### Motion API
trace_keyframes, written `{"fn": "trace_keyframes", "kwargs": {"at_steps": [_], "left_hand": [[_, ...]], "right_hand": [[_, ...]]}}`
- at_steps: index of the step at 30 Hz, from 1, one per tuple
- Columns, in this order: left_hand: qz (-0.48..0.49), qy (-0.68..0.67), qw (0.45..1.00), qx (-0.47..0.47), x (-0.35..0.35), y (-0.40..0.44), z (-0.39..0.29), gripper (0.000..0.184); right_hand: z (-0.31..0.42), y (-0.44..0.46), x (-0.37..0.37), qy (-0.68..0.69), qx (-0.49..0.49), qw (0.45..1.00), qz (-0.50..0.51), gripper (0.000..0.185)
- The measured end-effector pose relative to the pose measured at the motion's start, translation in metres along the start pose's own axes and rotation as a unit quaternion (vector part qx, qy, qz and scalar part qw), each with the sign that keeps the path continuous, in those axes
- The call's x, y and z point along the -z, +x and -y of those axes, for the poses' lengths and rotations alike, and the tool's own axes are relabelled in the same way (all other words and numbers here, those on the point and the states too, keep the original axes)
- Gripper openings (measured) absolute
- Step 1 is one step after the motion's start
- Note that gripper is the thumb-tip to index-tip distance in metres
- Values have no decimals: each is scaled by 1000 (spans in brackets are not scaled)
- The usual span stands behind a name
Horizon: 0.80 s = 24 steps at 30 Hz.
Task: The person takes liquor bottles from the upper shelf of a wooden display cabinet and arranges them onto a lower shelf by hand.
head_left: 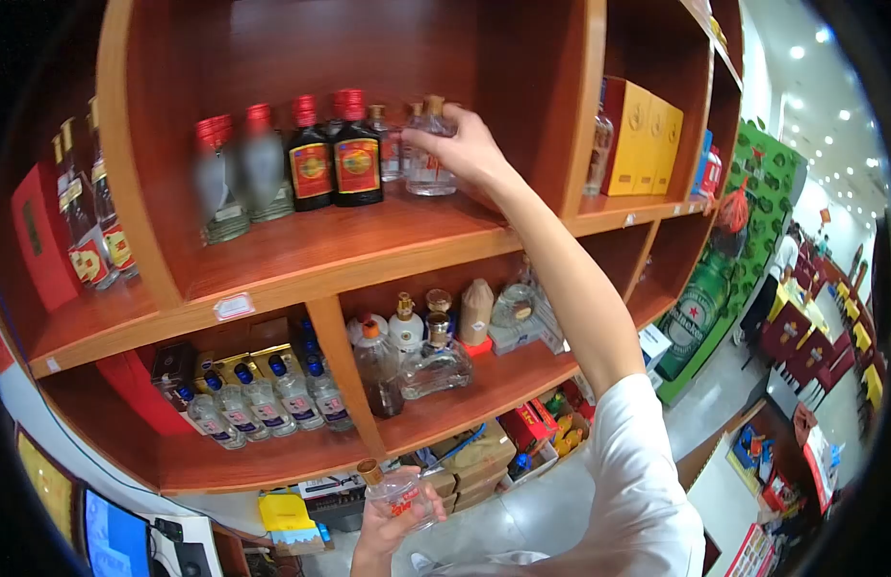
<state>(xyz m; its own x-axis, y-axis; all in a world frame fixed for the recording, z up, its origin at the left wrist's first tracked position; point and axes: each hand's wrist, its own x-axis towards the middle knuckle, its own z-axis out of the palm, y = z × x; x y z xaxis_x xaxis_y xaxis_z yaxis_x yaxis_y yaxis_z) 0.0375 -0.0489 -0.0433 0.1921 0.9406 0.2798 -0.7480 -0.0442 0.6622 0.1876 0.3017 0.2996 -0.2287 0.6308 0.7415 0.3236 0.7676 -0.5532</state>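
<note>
My right hand (465, 149) reaches into the upper shelf, fingers closed around the neck of a clear glass liquor bottle (430, 171) that stands on the board. Behind it, other clear bottles are partly hidden by my hand. To its left are dark bottles with red caps and red-gold labels (357, 165), then clear bottles with red caps (217, 197). Below the shelves, my left hand (383, 524) is wrapped around a small clear liquor bottle (404, 502) with a brown cap and red lettering, tilted slightly.
A wooden shelf (369, 255) runs across in front of me. Underneath stand blue-capped bottles (269, 409) and decanter-like bottles (436, 370). Yellow boxes (638, 144) fill the right compartment. Cardboard boxes (479, 462) lie low down; a monitor (123, 539) is at lower left.
</note>
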Motion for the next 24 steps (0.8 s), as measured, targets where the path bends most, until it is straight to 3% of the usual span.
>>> {"fn": "trace_keyframes", "kwargs": {"at_steps": [2,4,5,6,8,10,12,13,14,16,18,21,24], "left_hand": [[10,-5,1000,14,-11,1,10,55],[25,-15,999,29,-24,9,24,56],[33,-21,998,42,-32,14,34,57],[31,-14,998,53,-41,17,45,58],[43,-13,996,83,-59,27,71,58],[67,-1,992,103,-84,41,101,59],[108,-24,982,151,-103,56,139,59],[125,-38,977,171,-111,63,161,59],[135,-55,968,206,-114,68,186,58],[124,-45,948,288,-136,78,224,58],[156,9,927,342,-154,100,258,61],[203,-7,895,398,-186,130,305,60],[220,15,883,415,-234,167,340,49]], "right_hand": [[45,-44,38,1,54,998,-34,49],[70,-93,83,-81,204,969,-115,38],[81,-124,109,-79,230,963,-117,36],[88,-160,142,-176,238,947,-125,35],[84,-238,190,-112,262,953,-105,30],[71,-337,242,-127,175,976,-16,27],[38,-443,275,-148,-8,989,-1,26],[11,-495,285,-127,-85,987,-43,26],[-7,-550,289,-44,-257,960,-99,28],[-18,-652,288,18,-439,865,-242,25],[-14,-734,284,48,-477,797,-367,26],[20,-771,293,89,-549,717,-419,29],[9,-774,316,10,-572,713,-405,21]]}}
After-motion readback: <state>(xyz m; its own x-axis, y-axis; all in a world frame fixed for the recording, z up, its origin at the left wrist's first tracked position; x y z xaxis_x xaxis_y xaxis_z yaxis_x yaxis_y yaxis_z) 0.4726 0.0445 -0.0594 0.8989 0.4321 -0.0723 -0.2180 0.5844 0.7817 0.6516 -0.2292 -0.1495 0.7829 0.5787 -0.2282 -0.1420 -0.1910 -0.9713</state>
